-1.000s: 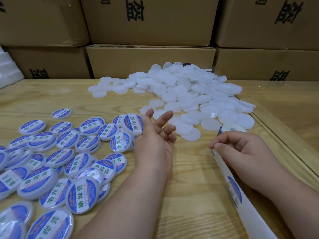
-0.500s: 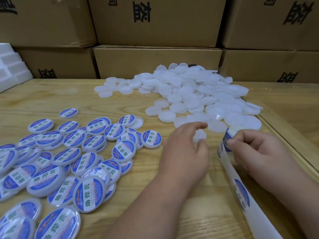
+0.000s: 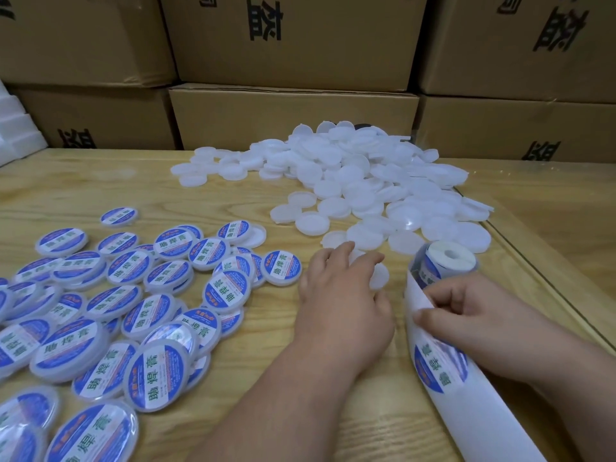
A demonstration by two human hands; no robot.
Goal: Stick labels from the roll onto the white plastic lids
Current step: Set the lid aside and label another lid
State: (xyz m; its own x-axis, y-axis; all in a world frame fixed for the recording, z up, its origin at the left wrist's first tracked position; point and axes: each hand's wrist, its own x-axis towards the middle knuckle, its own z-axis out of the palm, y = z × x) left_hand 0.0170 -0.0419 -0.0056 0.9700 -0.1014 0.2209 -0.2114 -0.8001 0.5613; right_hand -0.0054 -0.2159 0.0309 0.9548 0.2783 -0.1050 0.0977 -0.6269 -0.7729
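Observation:
A heap of plain white plastic lids (image 3: 373, 181) lies at the back middle of the wooden table. My left hand (image 3: 343, 295) holds one plain white lid (image 3: 380, 278) at the heap's near edge, fingers curled over it. The label roll (image 3: 446, 261) stands just right of it, its white backing strip (image 3: 466, 405) trailing toward me with a blue label (image 3: 436, 365) on it. My right hand (image 3: 466, 315) pinches the strip below the roll. Labelled lids (image 3: 160, 295) with blue stickers are spread over the left of the table.
Brown cardboard boxes (image 3: 293, 118) are stacked along the back. White foam pieces (image 3: 16, 135) sit at the far left. A glass sheet edge (image 3: 546, 278) runs diagonally along the table's right side.
My left hand let go of a labelled lid on the left pile, swung right to the heap and took a plain lid. My right hand slid down the strip.

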